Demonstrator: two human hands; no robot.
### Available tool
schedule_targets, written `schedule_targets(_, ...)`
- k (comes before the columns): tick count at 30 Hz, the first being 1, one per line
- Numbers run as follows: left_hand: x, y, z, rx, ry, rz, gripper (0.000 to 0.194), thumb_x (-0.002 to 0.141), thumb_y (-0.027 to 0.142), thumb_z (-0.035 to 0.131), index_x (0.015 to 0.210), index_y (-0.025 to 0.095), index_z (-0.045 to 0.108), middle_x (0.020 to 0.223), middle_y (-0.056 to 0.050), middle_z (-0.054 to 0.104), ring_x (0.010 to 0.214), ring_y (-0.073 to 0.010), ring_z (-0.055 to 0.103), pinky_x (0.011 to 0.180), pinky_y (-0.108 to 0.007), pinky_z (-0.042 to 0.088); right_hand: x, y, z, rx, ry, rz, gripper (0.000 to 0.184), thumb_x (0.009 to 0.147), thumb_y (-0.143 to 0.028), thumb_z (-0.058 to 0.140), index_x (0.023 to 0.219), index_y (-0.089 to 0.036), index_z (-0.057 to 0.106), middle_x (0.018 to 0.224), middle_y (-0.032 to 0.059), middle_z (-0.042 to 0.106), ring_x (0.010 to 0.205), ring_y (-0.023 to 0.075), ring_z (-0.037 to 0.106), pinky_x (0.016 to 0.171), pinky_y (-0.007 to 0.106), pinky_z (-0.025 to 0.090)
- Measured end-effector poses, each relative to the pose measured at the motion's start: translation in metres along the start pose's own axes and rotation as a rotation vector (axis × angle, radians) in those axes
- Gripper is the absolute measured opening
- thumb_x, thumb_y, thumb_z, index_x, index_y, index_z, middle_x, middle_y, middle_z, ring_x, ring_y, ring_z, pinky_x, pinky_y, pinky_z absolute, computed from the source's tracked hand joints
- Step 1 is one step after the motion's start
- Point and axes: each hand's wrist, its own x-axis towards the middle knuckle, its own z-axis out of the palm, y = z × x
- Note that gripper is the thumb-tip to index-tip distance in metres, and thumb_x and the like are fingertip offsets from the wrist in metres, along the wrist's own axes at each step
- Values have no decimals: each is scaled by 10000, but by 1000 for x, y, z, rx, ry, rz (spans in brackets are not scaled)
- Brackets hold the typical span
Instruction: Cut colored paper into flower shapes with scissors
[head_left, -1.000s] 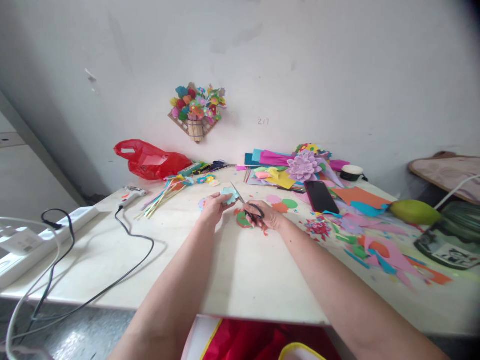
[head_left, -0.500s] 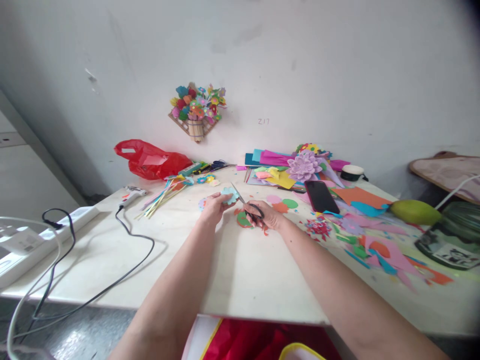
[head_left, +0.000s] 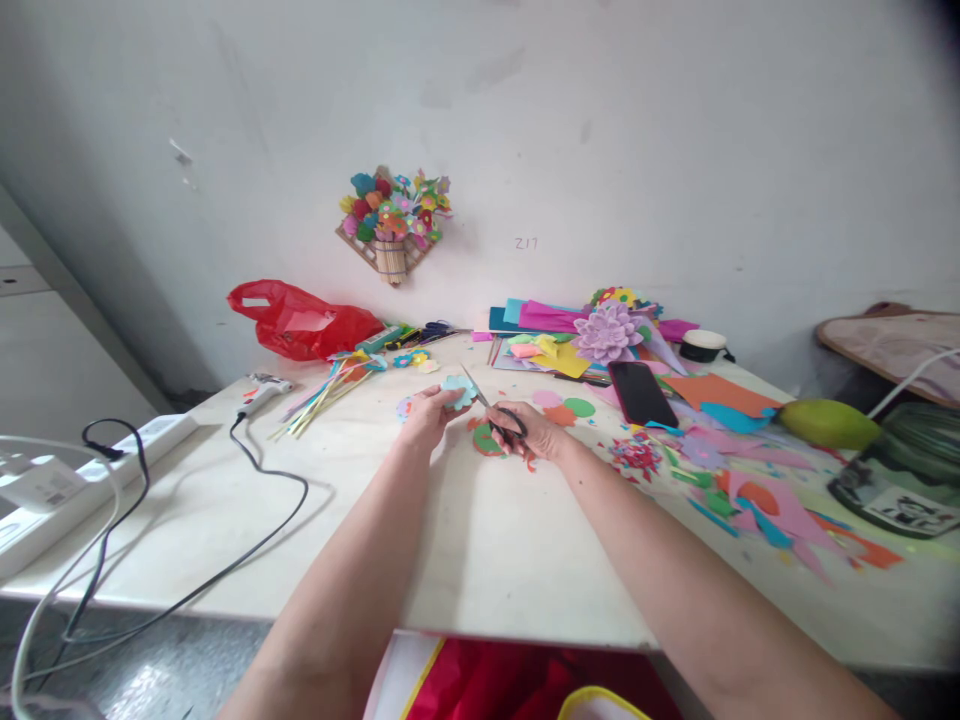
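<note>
A pale blue flower cutout [head_left: 457,391] with scalloped edges is pinched in my left hand [head_left: 429,416], over the middle of the table. My right hand [head_left: 531,432] grips a pair of scissors [head_left: 509,421] by dark handles. Their blades point up and left, with the tips at the cutout's right edge; whether they touch it I cannot tell. Under my right hand lie green and orange cut pieces [head_left: 486,440], partly covered. Just beyond it are a green disc [head_left: 580,407] and pink and orange ones. A lilac piece [head_left: 404,407] shows behind my left hand.
To the left are a glue gun [head_left: 259,397] with its cord, a power strip [head_left: 161,440], thin sticks [head_left: 322,400] and a red plastic bag [head_left: 300,320]. On the right lie a phone [head_left: 643,393], many coloured scraps [head_left: 780,510], a lilac flower [head_left: 608,332] and a glass jar [head_left: 900,475].
</note>
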Motion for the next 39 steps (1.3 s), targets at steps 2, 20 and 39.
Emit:
schedule_targets(2,0,0,0,1,2,-2,147,608,106,704,748,101,662,735,-74,700,664,-179,683,742,-342,572,2,4,-1,15,0,-13,419,785,-575,532,771,-157,513,518,-39,557,302,42,392,263,155,238)
schedule_targets(20,-1,0,-2,9,9,-23,125,616,103,691,738,85,668,741,-82,700,677,-169,678,694,-296,568,3,8,-3,34,-3,8,412,763,-564,561,789,-155,524,502,-48,544,287,38,347,255,162,194)
schedule_targets(39,-3,3,-3,10,17,-68,75,651,76,656,724,90,664,737,-85,703,658,-168,678,663,-289,584,4,8,-3,38,-2,-3,389,744,-535,584,783,-153,524,488,-55,529,298,47,379,246,160,210)
